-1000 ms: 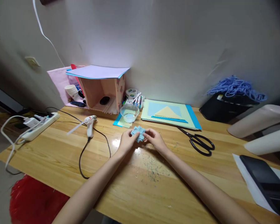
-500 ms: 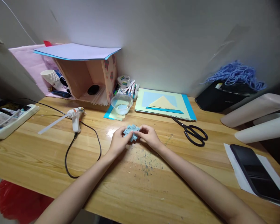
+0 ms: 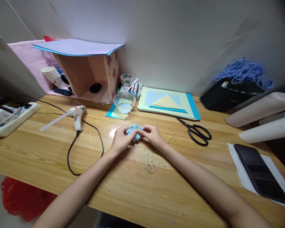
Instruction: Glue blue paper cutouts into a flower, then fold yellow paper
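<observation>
A small light-blue folded paper piece (image 3: pixel 134 129) with a jagged, many-pointed edge is held over the middle of the wooden table (image 3: pixel 133 186). My left hand (image 3: pixel 122 138) pinches it from the left, thumb across its face. From the right, my right hand (image 3: pixel 152 136) grips its edge between thumb and fingers. Both thumbs come close together on the near side of the paper, and the fingers behind it are partly hidden. Beyond the hands stands a clear round plastic bowl (image 3: pixel 124 103) with pale pieces inside.
A white glue gun (image 3: pixel 77 117) with a black cord lies to the left. Black-handled scissors (image 3: pixel 197 132) rest at right, near stacked coloured paper (image 3: pixel 193 107). Further right are a phone (image 3: pixel 261 174) and white rolls (image 3: pixel 266 128). An open pink box (image 3: pixel 113 76) and markers (image 3: pixel 135 88) stand behind.
The camera view has shifted slightly, so the scene sits a little higher. Both hands keep hold of the blue paper piece, which looks slightly turned or tilted.
</observation>
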Demonstrator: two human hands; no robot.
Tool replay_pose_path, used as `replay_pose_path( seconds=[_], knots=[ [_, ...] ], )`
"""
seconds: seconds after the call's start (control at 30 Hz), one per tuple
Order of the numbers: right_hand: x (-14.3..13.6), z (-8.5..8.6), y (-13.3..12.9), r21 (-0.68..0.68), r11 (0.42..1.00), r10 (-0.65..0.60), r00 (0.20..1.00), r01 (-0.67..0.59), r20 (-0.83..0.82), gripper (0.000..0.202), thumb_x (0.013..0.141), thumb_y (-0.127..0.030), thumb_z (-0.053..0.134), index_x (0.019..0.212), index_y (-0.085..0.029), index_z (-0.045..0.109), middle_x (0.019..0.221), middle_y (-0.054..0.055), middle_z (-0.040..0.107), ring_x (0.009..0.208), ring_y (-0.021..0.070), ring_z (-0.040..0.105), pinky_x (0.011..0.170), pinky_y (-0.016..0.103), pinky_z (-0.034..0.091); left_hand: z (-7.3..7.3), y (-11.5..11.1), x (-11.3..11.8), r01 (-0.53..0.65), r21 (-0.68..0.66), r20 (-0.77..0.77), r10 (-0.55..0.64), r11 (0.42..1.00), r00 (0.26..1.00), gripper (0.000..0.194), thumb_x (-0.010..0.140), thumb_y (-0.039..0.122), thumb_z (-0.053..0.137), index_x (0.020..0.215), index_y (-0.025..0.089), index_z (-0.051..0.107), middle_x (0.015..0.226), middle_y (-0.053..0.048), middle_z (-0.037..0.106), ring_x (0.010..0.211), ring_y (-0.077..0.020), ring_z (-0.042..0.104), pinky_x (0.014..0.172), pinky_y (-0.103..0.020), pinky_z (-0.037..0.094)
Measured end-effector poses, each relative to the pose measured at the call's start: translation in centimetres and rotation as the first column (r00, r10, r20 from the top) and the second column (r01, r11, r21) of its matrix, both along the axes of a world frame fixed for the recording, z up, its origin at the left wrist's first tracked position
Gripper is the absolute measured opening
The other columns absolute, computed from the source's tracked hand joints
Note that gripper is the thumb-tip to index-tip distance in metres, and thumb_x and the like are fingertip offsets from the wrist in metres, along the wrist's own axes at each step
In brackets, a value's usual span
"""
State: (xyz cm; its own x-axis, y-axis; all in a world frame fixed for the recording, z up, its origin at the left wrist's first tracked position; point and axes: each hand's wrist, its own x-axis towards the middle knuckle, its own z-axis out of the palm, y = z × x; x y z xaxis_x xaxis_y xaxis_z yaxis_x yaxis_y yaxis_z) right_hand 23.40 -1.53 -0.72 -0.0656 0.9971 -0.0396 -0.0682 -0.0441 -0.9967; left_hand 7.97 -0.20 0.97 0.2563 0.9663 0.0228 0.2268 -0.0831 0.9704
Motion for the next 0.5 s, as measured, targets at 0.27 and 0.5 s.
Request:
replay_pose_path(
  seconds=[0.27, 0.5],
  knots=[
    [0.06, 0.35, 0.06, -0.048, 0.999, 0.022, 0.999, -0.024, -0.047, 0.028, 0.065, -0.041, 0.068, 0.063, -0.014, 0.06, 0.055, -0.001, 0.057, 0.052, 0.01, 0.053, 0.054, 0.024, 0.044, -0.26, -0.06, -0.01, -0.03, 0.005, 0.007, 0.03, 1.0, 1.0, 0.025, 0.071, 0.037, 0.06, 0.07, 0.013, 0.062, 0.058, 0.0, 0.056, 0.05, -0.0103, 0.049, 0.047, -0.019, 0.037],
    [-0.03, 0.1, 0.08, -0.027, 1.0, -0.005, 1.0, 0.004, -0.022, 0.027, 0.066, -0.04, 0.068, 0.067, -0.014, 0.062, 0.056, -0.001, 0.058, 0.052, 0.0095, 0.053, 0.053, 0.023, 0.044, -0.31, 0.06, -0.08, -0.011, -0.054, 0.025, 0.012, 0.998, 1.0, 0.026, 0.073, 0.038, 0.057, 0.072, 0.012, 0.061, 0.064, -0.003, 0.062, 0.054, -0.0132, 0.056, 0.049, -0.02, 0.041]
  ],
)
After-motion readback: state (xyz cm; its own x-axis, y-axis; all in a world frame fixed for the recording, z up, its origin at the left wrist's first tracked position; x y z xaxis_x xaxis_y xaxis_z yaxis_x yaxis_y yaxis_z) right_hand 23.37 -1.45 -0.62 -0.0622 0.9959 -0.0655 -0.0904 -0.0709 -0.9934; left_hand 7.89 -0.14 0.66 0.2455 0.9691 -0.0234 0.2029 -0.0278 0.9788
